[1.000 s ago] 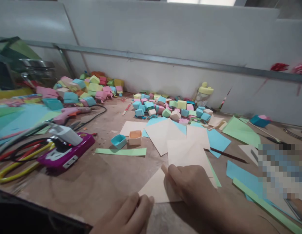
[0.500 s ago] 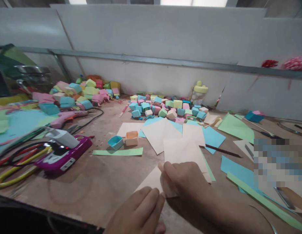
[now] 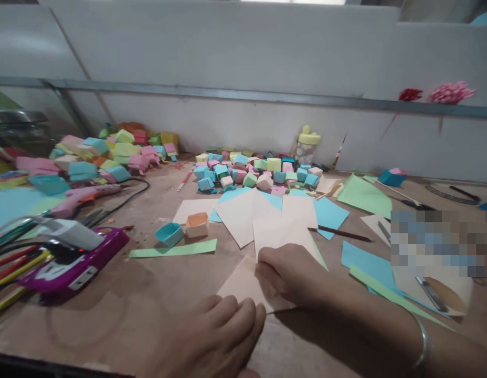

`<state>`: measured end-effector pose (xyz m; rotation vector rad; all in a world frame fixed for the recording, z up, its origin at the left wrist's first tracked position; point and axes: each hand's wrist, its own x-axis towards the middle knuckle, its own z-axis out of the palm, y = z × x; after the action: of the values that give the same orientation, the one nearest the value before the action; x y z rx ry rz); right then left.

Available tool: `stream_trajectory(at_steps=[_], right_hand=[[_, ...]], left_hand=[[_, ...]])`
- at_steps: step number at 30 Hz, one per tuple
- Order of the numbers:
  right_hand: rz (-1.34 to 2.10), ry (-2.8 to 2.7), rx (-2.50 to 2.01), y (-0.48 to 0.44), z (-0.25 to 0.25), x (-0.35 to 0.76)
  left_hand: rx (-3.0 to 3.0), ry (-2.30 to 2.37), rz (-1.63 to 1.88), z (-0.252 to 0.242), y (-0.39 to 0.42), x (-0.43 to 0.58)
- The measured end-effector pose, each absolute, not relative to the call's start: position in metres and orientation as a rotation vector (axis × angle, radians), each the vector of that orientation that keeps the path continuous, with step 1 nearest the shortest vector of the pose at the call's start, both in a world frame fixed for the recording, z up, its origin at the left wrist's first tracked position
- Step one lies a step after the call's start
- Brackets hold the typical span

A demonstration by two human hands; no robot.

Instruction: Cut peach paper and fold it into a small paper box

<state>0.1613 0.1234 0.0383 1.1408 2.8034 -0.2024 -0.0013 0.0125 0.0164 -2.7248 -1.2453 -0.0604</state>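
A peach paper sheet (image 3: 243,281) lies on the brown table near the front edge. My right hand (image 3: 293,275) rests on top of it with fingers curled, pinching its folded edge; a metal bangle sits on that wrist. My left hand (image 3: 212,338) lies just in front of the sheet, fingers together and flat, its tips touching the sheet's near edge. More peach sheets (image 3: 281,231) and blue sheets (image 3: 330,212) lie just beyond my hands.
Piles of small folded paper boxes (image 3: 251,173) and larger ones (image 3: 105,149) line the back wall. A blue box (image 3: 169,233) and a peach box (image 3: 197,224) stand by a green strip (image 3: 175,249). A purple device (image 3: 76,262), a glue gun (image 3: 84,197), a pencil (image 3: 340,232) and scissors (image 3: 428,294) lie around.
My left hand has moved forward and up to the sheet's near edge. My right hand has lowered from a raised pinch down onto the sheet. The view has shifted right.
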Motion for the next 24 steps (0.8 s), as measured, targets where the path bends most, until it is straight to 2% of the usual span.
stream_trajectory(at_steps=[11,16,20,24], right_hand=[[-0.233,2.776,1.153,0.123,0.04,0.16],[-0.288,2.793,1.127,0.125,0.041,0.16],[-0.318,2.793,1.137,0.127,0.038,0.161],[-0.367,2.81,1.146,0.127,0.036,0.162]], left_hand=[[-2.858,-1.241,0.078,0.031,0.03,0.012],[-2.963,-1.452,0.331,0.036,0.036,0.027],[-2.957,-1.528,0.213,0.024,0.035,0.032],[-2.945,-1.522,0.255,0.028,0.035,0.037]])
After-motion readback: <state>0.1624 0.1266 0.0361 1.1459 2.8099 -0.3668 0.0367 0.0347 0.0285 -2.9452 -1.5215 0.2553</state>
